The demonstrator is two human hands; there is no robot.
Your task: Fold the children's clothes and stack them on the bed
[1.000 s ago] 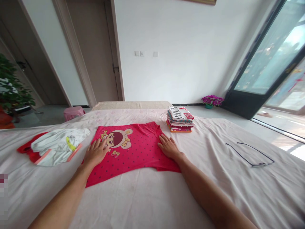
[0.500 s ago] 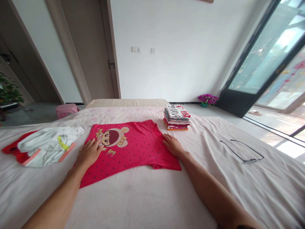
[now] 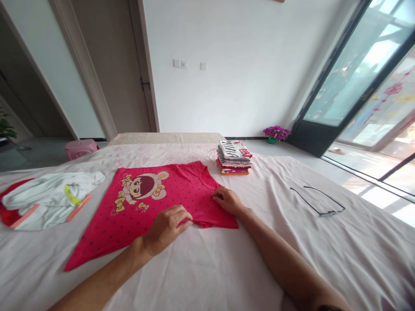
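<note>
Shirt [image 3: 186,190] is pinched at near edge by left hand [image 3: 169,228]; grip of right hand [image 3: 229,201] near collar [image 3: 207,180] cannot be determined. Black letters [image 3: 229,150] on folded clothes [image 3: 234,165] are partly legible.

the shirt [image 3: 188,194] before me is pinkish red with small dark dots, its cartoon face [image 3: 142,187] cream and maroon with yellow bows. i see white cloth [image 3: 42,194] with a yellow patch and coral edging, plain red cloth [image 3: 6,218], and a stack of clothes [image 3: 234,158], white with black letters on top, orange at the bottom. my sheet [image 3: 201,268] is pale pink, faintly flowered.
</note>
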